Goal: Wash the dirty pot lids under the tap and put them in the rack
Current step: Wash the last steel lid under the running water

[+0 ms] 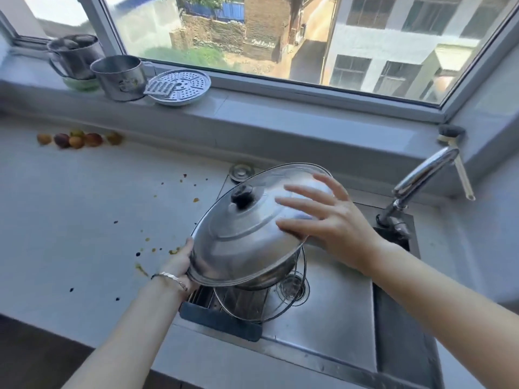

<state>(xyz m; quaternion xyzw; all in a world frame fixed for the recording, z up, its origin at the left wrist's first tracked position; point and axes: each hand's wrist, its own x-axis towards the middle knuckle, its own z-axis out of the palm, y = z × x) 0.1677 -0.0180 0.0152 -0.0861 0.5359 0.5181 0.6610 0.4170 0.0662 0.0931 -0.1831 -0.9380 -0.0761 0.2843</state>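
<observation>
My left hand (179, 265) fingers grip the rim of the steel lid (247, 234), held tilted over the sink (331, 304); my right hand (323, 220) lies open, fingers spread on its dome. Below sits a glass lid (258, 301) — the tap (421, 175) stands to the right.

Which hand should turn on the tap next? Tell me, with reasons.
Right. The right hand only rests open on the metal lid and is nearer the tap; the left hand grips the lid's rim and supports it over the sink.
</observation>
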